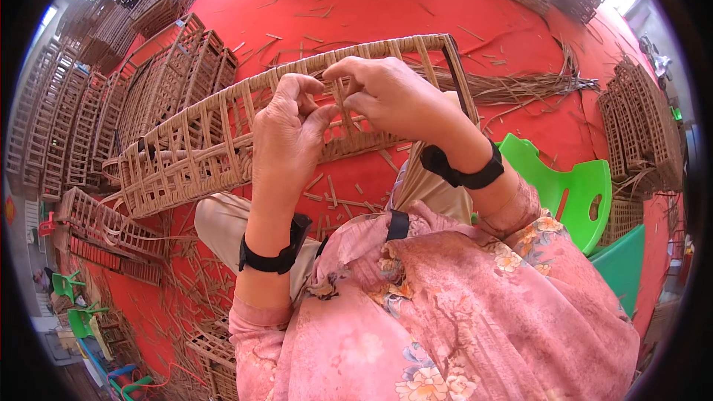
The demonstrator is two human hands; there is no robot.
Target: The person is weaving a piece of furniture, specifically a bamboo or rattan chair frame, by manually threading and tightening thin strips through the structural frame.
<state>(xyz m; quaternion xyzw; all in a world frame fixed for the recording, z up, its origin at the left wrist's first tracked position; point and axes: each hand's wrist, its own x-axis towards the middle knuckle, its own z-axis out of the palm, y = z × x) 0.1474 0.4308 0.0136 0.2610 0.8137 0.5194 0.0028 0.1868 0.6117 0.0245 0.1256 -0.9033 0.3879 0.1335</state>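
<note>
A long brown woven basket (174, 182) lies tilted across my lap, its wrapped rim slanting from the lower left to the upper right. My left hand (286, 130) is closed in a pinch in front of its open side, thumb and forefinger together. Facing it, my right hand (394, 96) has its fingers curled by the rim, also pinching. Between my fingertips runs a thin weaving strip (339, 93) of the basket's side; my fingers hide part of it. A dark frame bar (462, 78) shows at the basket's right end.
Stacked woven baskets (163, 82) crowd the left, with more baskets (642, 126) at the right. A bundle of loose strips (512, 87) lies beyond the basket on the red floor (401, 0), among scattered offcuts. A green plastic chair (587, 197) stands close by my right side.
</note>
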